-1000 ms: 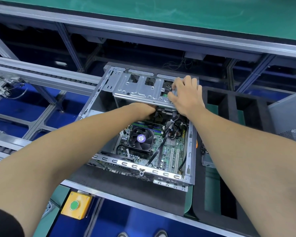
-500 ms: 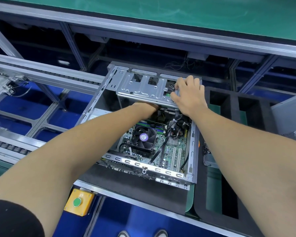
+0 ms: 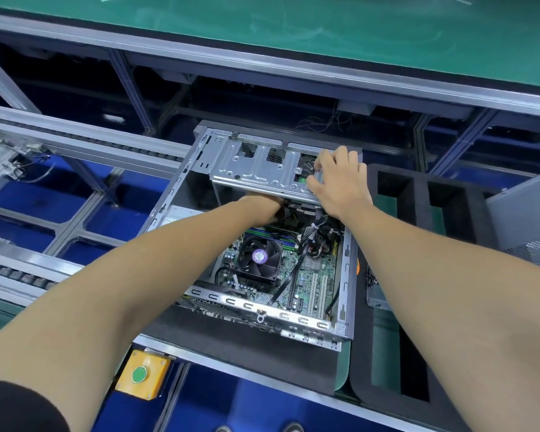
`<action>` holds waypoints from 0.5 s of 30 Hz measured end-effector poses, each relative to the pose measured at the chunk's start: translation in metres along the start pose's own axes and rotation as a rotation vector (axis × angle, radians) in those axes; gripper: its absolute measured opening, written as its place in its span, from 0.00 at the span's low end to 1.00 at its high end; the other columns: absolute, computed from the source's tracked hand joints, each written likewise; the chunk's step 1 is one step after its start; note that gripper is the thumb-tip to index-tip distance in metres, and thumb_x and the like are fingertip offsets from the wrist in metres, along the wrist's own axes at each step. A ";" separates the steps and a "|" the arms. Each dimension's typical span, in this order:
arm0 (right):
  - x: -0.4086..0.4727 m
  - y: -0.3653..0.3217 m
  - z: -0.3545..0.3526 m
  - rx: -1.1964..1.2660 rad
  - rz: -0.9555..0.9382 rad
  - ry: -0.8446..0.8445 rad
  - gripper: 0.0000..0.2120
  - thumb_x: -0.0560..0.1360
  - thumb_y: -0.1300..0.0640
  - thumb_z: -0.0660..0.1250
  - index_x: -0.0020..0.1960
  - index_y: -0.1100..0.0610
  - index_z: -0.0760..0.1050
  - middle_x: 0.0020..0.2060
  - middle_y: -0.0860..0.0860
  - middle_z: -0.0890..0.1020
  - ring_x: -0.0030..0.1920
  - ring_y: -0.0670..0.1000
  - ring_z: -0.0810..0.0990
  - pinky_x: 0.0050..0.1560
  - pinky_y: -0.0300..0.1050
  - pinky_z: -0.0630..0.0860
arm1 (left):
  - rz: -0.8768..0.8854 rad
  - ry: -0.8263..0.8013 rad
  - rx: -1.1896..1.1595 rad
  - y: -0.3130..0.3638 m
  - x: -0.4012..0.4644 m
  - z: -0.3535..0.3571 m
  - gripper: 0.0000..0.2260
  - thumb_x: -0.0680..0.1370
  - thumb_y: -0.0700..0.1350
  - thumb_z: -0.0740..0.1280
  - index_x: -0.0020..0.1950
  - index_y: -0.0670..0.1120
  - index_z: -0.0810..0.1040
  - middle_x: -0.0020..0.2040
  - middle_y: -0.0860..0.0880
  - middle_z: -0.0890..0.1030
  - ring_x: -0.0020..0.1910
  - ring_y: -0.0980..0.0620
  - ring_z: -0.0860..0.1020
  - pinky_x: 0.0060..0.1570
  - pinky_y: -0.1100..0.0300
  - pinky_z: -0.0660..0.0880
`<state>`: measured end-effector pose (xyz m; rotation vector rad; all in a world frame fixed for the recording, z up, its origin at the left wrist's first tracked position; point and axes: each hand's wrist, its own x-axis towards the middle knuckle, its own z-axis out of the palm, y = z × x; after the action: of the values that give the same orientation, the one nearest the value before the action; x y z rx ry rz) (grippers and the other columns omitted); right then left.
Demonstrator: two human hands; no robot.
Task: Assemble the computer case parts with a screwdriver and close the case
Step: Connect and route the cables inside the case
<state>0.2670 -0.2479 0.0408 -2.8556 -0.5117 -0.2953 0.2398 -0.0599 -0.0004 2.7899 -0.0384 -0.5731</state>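
The open grey sheet-metal computer case lies on its side on a black foam pad at the near edge of the conveyor line, its interior facing up. A silver perforated metal drive cage spans the far end of the case. The right hand rests on the right end of the cage, fingers curled over its edge and gripping it. The left hand reaches under the cage; its fingers are hidden, so its grip cannot be determined. Below the cage, the green motherboard carries a black CPU cooler fan. A black foam tray with rectangular slots sits just right of the case. A yellow box with a green push button is mounted at the near rail.
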 end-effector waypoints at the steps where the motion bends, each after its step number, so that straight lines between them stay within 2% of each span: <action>1: 0.000 0.000 0.000 0.000 0.000 0.000 0.11 0.79 0.46 0.58 0.55 0.52 0.68 0.53 0.52 0.68 0.52 0.54 0.63 0.58 0.54 0.65 | -0.037 -0.053 -0.015 -0.002 -0.003 -0.003 0.19 0.84 0.50 0.62 0.71 0.41 0.71 0.68 0.41 0.77 0.64 0.41 0.76 0.57 0.54 0.70; 3: 0.000 0.000 0.000 -0.003 -0.002 0.000 0.11 0.79 0.46 0.58 0.55 0.52 0.68 0.52 0.51 0.67 0.52 0.53 0.62 0.58 0.54 0.65 | -0.064 -0.060 -0.093 -0.007 -0.003 -0.006 0.19 0.84 0.49 0.62 0.71 0.41 0.71 0.65 0.41 0.78 0.62 0.41 0.77 0.54 0.55 0.69; 5: 0.000 0.000 0.000 -0.002 -0.005 -0.001 0.11 0.79 0.46 0.58 0.56 0.52 0.68 0.51 0.50 0.66 0.51 0.53 0.62 0.57 0.54 0.65 | -0.072 -0.057 -0.070 -0.008 -0.005 -0.008 0.17 0.84 0.48 0.62 0.70 0.40 0.72 0.64 0.40 0.78 0.61 0.41 0.76 0.53 0.54 0.69; 8: 0.000 0.000 -0.001 -0.004 -0.003 -0.007 0.11 0.79 0.45 0.59 0.56 0.52 0.68 0.52 0.51 0.66 0.52 0.54 0.63 0.58 0.54 0.65 | -0.080 0.004 -0.046 -0.007 -0.003 -0.001 0.16 0.84 0.46 0.62 0.69 0.42 0.73 0.65 0.41 0.78 0.62 0.41 0.76 0.57 0.51 0.71; 10: 0.000 0.000 -0.001 -0.002 -0.003 -0.017 0.11 0.79 0.46 0.59 0.56 0.52 0.68 0.53 0.51 0.68 0.53 0.54 0.64 0.58 0.54 0.65 | -0.028 0.040 -0.006 -0.005 0.001 0.004 0.17 0.83 0.48 0.64 0.71 0.45 0.73 0.66 0.43 0.78 0.63 0.42 0.76 0.57 0.53 0.71; 12: 0.000 0.000 -0.001 0.000 -0.003 -0.023 0.12 0.79 0.46 0.59 0.57 0.52 0.69 0.53 0.52 0.68 0.53 0.55 0.65 0.58 0.54 0.65 | -0.026 0.100 -0.059 -0.005 0.003 0.010 0.19 0.81 0.51 0.67 0.71 0.46 0.74 0.68 0.46 0.78 0.66 0.44 0.75 0.61 0.56 0.71; 15: 0.000 0.000 0.000 -0.014 -0.005 -0.021 0.12 0.79 0.46 0.59 0.57 0.52 0.69 0.53 0.51 0.68 0.53 0.55 0.65 0.57 0.53 0.65 | -0.085 0.065 -0.032 -0.007 0.012 0.014 0.19 0.82 0.50 0.64 0.72 0.45 0.74 0.71 0.45 0.76 0.70 0.43 0.72 0.69 0.53 0.66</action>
<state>0.2670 -0.2475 0.0414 -2.8743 -0.5227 -0.2709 0.2450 -0.0581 -0.0191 2.7879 0.1024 -0.4986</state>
